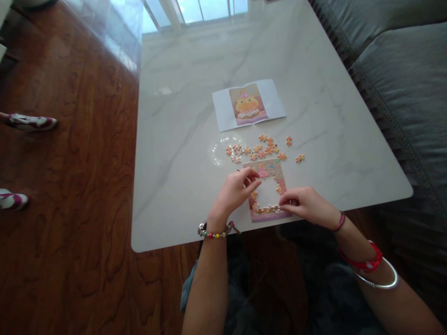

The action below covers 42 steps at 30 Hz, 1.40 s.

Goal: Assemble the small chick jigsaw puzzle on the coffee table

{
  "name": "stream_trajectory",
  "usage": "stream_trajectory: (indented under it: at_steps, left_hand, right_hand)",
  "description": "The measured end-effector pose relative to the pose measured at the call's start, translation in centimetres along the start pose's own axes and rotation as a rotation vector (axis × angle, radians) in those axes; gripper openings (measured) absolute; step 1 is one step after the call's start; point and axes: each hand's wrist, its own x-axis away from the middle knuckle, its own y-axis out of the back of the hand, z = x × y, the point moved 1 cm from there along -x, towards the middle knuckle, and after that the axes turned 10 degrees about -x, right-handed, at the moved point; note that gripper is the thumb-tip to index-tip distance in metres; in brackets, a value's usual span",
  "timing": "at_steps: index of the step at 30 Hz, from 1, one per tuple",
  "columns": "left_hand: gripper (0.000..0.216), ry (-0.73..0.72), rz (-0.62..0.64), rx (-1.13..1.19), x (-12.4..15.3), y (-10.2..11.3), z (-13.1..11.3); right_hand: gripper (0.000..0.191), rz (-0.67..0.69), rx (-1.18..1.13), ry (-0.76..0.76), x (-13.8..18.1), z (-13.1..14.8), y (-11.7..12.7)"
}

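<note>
A partly assembled jigsaw puzzle (pixel 271 217) lies near the table's front edge, its border joined around a bare white middle. My left hand (pixel 240 186) hovers over the puzzle's left side, fingers bent, with a gap between thumb and forefinger and nothing visible in it. At the lower right of the opening, my right hand (pixel 302 202) pinches a puzzle piece against the bottom rows; the fingers mostly hide that piece. Loose orange and pink puzzle pieces (pixel 269 150) lie scattered just beyond the puzzle's top edge, with a two-part cluster (pixel 299 158) off to the right.
Behind the pieces lies a creased paper sheet (pixel 223 109) with a picture of a yellow cartoon figure. The marble-patterned table (pixel 174 186) has a rounded front corner at left. A grey sofa (pixel 412 70) runs along the right. A person's shoes (pixel 31 122) show on the wooden floor.
</note>
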Motion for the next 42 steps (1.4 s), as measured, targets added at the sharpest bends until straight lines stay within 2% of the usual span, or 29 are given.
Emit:
stream_trajectory:
  at_steps: [6, 10, 20, 30, 37, 42]
  left_hand:
    - [0.012, -0.082, 0.086, -0.03, 0.9, -2.3, -0.9]
    - [0.015, -0.109, 0.137, -0.095, 1.8, -3.2, -1.1]
    - [0.02, -0.133, 0.153, -0.168, 2.7, -3.3, -1.2]
    - [0.021, -0.062, 0.145, -0.26, 2.8, -3.7, -1.9]
    - [0.021, -0.033, 0.152, -0.307, 2.7, -3.9, -2.0]
    - [0.021, -0.037, 0.165, -0.324, 2.7, -3.9, -2.1]
  right_hand:
    - [0.014, 0.022, -0.03, -0.024, 0.0, -0.2, 0.1]
    - [0.015, 0.043, 0.01, 0.031, -0.1, -0.2, -0.1]
    - [0.017, -0.035, 0.164, 0.12, 0.3, 0.1, -0.8]
    - [0.016, -0.084, 0.235, 0.087, 0.4, 0.4, -1.3]
    - [0.009, -0.005, 0.163, 0.122, 0.8, 0.1, -0.4]
    - [0.009, -0.015, 0.153, 0.136, 0.9, -0.1, 0.1]
